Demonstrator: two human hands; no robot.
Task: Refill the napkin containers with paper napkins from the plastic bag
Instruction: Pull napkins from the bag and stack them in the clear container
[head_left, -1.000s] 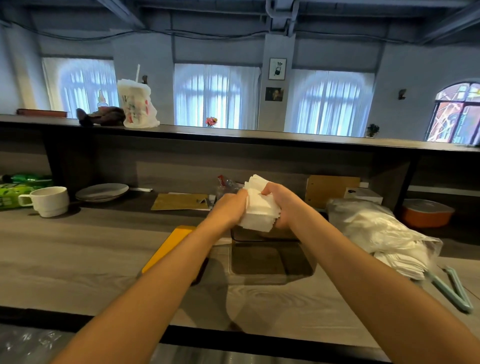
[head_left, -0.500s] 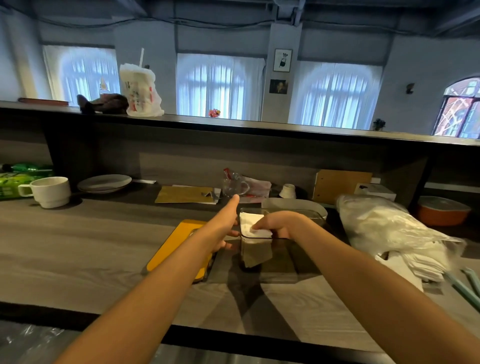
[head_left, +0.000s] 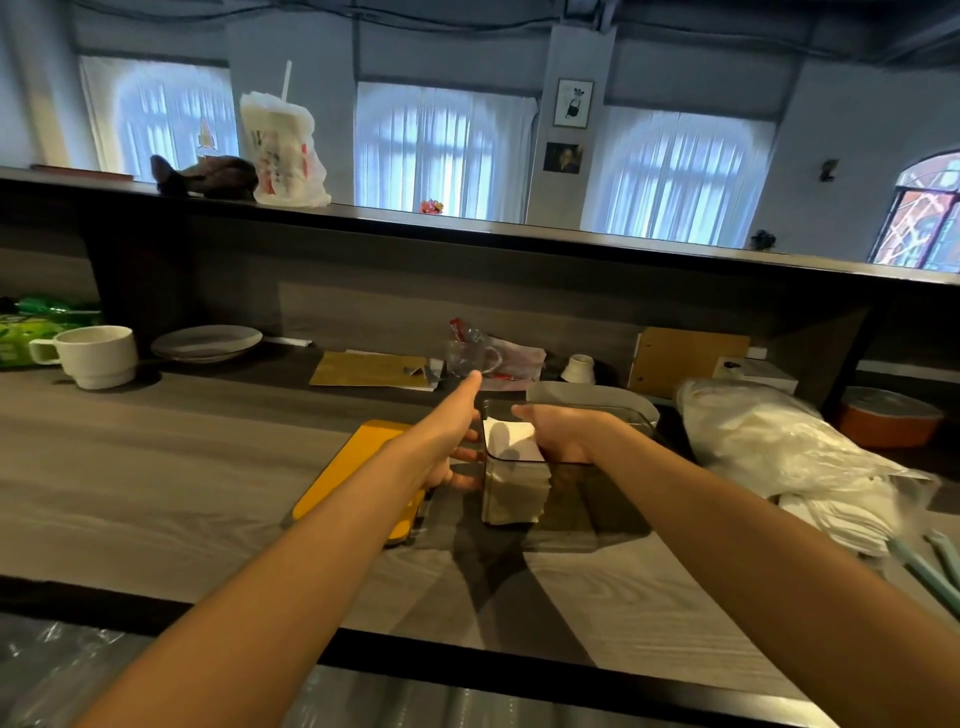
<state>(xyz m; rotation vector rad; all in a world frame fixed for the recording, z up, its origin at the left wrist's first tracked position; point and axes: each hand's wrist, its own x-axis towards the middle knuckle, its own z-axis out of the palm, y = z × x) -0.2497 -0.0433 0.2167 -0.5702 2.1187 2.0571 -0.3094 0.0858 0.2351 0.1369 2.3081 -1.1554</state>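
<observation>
A dark see-through napkin container (head_left: 597, 512) stands on the counter in front of me. A stack of white paper napkins (head_left: 511, 486) stands upright in its left end. My left hand (head_left: 449, 452) lies against the container's left outer wall, fingers straight on it and thumb pointing up. My right hand (head_left: 561, 434) reaches down inside the container and touches the stack's right side; its fingertips are hidden behind the rim. The clear plastic bag (head_left: 769, 441) with more napkins lies to the right, some spilling from its open end.
A yellow lid (head_left: 358, 467) lies left of the container, partly under my left wrist. A second container (head_left: 589, 396) sits just behind. A white mug (head_left: 96, 356) and a plate (head_left: 208, 343) are far left, an orange bowl (head_left: 888, 422) far right, teal tongs (head_left: 930, 569) near the right edge.
The napkin stack, held up in both hands a second ago, now stands inside the container. My left hand has let go and moved to the outer wall; my right slid off the stack's top to its side.
</observation>
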